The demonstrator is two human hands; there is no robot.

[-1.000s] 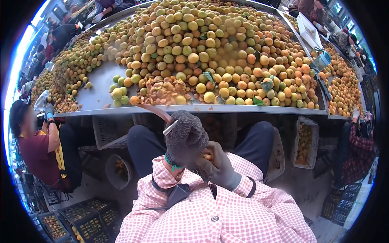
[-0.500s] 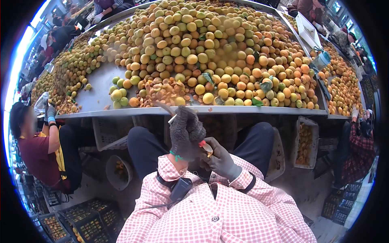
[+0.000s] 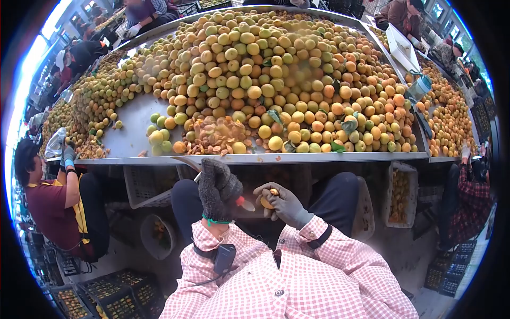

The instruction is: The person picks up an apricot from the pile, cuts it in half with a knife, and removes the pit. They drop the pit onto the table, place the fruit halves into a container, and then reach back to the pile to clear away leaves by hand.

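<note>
My left hand (image 3: 219,189), in a dark fuzzy glove, is closed around a slim tool (image 3: 246,204) with a red collar and a pale spoon-shaped tip. From the top of the same fist a thin curved strip (image 3: 186,161) sticks out to the left; whether it belongs to the tool I cannot tell. My right hand (image 3: 287,206), in a grey glove, pinches an orange apricot (image 3: 266,202) that looks cut. The hands are apart, in front of the table edge (image 3: 297,157). Just beyond, a heap of apricot pieces (image 3: 218,133) lies on the table.
Whole apricots (image 3: 255,69) are piled across the metal table. A blue-lidded bottle (image 3: 418,87) and a white tray (image 3: 402,47) stand at right. Below are crates (image 3: 401,194) and a white bucket (image 3: 156,236). A person in maroon (image 3: 50,207) sits at left; others work around.
My hands have separated: the left moved left with the tool, drawing its tip off the apricot. My right hand keeps the apricot, now slightly farther right. The view shifted a little.
</note>
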